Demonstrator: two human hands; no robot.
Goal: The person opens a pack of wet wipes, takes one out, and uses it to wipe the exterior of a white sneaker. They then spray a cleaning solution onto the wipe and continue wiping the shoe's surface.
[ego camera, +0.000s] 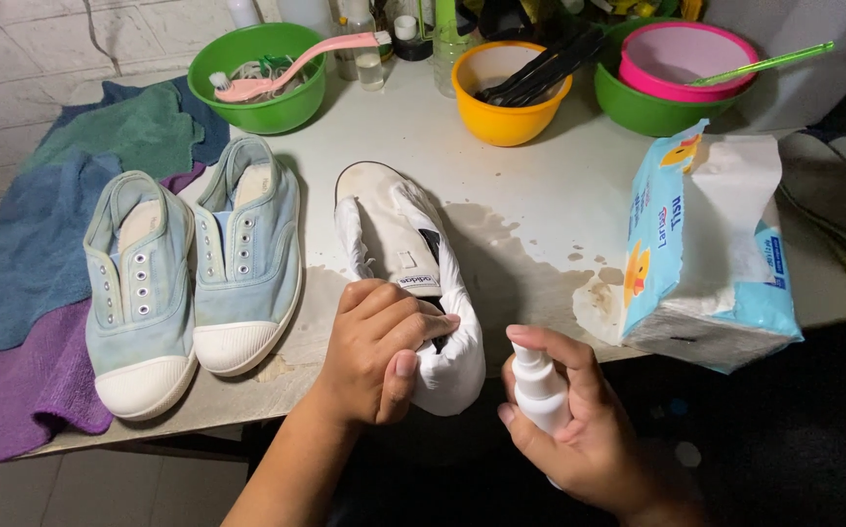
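A white shoe (394,234) wrapped in white tissue lies on the white table (540,185), toe toward me. My left hand (379,346) presses the tissue on the toe, thumb down the side. My right hand (579,425) holds a small white spray bottle (537,385) just right of the toe, a finger over its nozzle. Its lower part is hidden in my palm.
A pair of pale blue slip-on shoes (194,273) rests on the left beside blue, green and purple towels (23,293). A torn tissue pack (706,254) stands at right. Green (257,102), yellow (506,117) and pink-in-green (677,73) bowls with brushes line the back. Wet patches mark the table.
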